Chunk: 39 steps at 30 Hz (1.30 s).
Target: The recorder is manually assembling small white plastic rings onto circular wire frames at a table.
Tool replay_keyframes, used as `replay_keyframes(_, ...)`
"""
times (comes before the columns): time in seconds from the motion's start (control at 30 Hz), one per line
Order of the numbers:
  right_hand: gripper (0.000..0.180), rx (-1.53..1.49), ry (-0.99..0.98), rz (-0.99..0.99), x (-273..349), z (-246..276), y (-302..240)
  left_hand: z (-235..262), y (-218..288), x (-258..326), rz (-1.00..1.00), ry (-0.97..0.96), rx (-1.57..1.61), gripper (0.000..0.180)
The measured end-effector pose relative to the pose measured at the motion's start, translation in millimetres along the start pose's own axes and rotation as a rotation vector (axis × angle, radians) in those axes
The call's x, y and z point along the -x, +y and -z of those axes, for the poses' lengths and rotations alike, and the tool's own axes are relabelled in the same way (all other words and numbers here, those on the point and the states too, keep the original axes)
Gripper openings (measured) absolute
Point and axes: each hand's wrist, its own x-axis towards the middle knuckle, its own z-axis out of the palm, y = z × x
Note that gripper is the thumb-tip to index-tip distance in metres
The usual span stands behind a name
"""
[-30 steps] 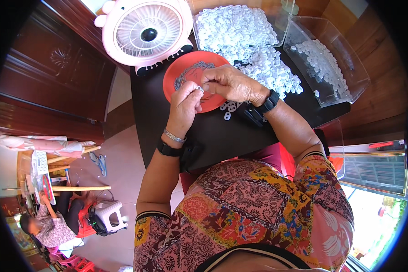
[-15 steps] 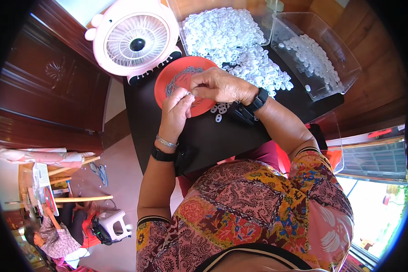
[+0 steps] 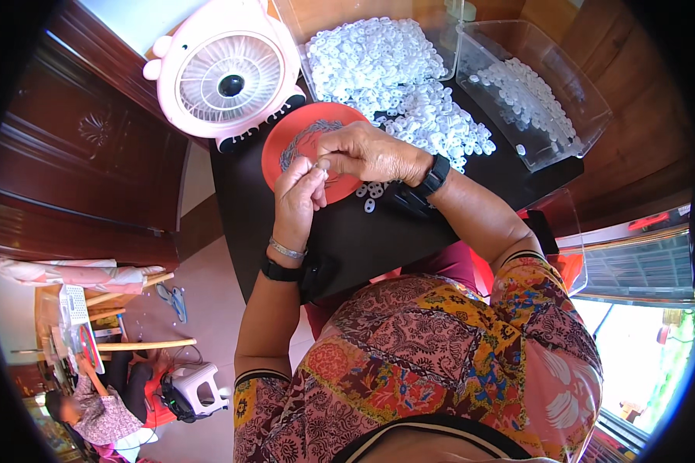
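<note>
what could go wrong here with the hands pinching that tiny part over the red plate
1. The left hand and right hand pinch a very small piece together above the red plate; a slip might drop it among the loose white pieces on the black table.
2. The right forearm lies close to the white pile, so a sweep could scatter pieces.
3. The pink fan stands beside the plate and may get bumped.

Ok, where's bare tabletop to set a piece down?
Bare black table lies between the red plate and the near edge, under the wrists. Crowded: white pieces pile and clear bin fill the far side.
</note>
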Motion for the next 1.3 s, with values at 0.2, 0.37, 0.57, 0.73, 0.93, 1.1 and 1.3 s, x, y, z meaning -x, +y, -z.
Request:
replay_keyframes(0.2, 0.015, 0.034, 0.001, -0.041, 1, -4, 4, -4, -2, 0, -0.044, 0.02, 0.025, 0.019)
replay_keyframes(0.37, 0.017, 0.046, -0.008, -0.049, 1, 2, 3, -2, 0, -3, -0.032, 0.0, -0.034, 0.018)
replay_keyframes(0.57, 0.024, 0.383, 0.219, -0.23, 2, 35, 17, 5, 0, -4, -0.056, 0.055, -0.033, 0.017)
replay_keyframes(0.73, 0.016, 0.822, -0.029, -0.439, 21, 62, 45, 7, -1, -7, 0.003, 0.083, -0.019, 0.018)
replay_keyframes(0.93, 0.015, 0.807, -0.064, -0.458, 28, 50, 57, 6, -5, -5, 0.036, 0.106, -0.017, 0.019)
replay_keyframes(1.1, 0.014, 0.897, -0.127, -0.459, 25, 48, 62, 3, -3, -4, 0.106, 0.138, 0.063, 0.018)
replay_keyframes(1.3, 0.014, 0.843, 0.001, -0.439, 18, 53, 48, 3, 6, 0, 0.09, 0.109, 0.092, 0.016)
